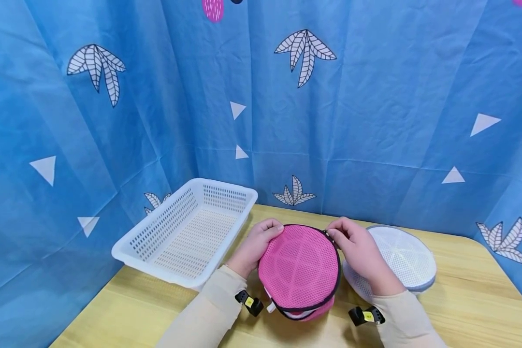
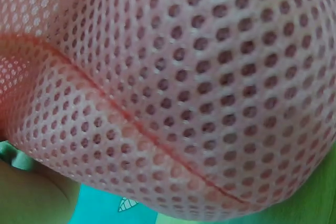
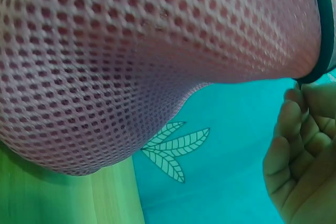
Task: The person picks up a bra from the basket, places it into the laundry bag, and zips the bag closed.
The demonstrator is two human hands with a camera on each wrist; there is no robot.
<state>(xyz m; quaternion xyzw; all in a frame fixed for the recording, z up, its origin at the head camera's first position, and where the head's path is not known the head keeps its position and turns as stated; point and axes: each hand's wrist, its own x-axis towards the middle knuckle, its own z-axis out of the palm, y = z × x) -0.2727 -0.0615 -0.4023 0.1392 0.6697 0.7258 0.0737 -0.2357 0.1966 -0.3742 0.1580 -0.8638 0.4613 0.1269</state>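
Observation:
A round pink mesh laundry bag (image 1: 299,266) with a black zipper edge is held up over the table, tilted toward me. My left hand (image 1: 261,241) grips its left rim between thumb and fingers. At the upper right edge my right hand (image 1: 358,246) pinches the black zipper trim. A gap in the trim shows at the bag's lower front, with a little white inside, and a small white tag hangs nearby. Both wrist views are largely filled by the pink mesh (image 2: 210,77); curled fingers of the right hand (image 3: 307,150) meet the dark trim in the right wrist view.
To the left a white perforated plastic basket (image 1: 213,232) stands on the light wooden table (image 1: 474,299). A white mesh bag with grey trim (image 1: 406,256) lies at the right, partly behind my right hand. A blue patterned curtain (image 1: 374,121) hangs along the table's back and left.

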